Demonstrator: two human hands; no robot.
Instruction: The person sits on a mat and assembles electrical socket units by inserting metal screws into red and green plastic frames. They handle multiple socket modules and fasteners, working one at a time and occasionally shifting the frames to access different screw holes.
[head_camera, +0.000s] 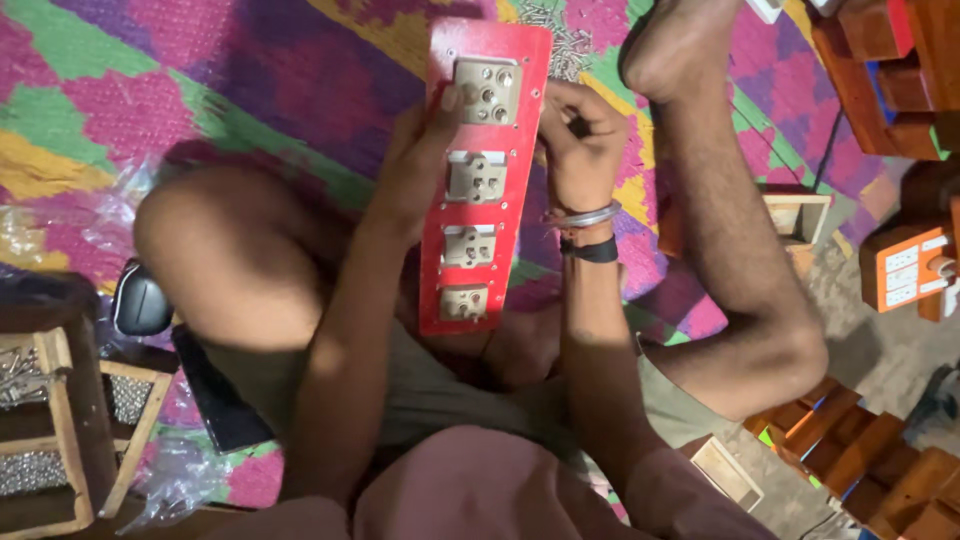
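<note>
Hands at the far centre: we see the left hand (420, 165) gripping the left edge of a red board (483, 180) carrying four sockets, the right hand (580, 145) curled closed at its right edge, above the lap.

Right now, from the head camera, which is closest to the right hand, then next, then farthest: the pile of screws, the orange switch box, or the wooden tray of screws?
From the right hand:
1. Pile of screws, just above it on the mat.
2. Orange switch box, far right.
3. Wooden tray of screws, bottom left corner.
</note>
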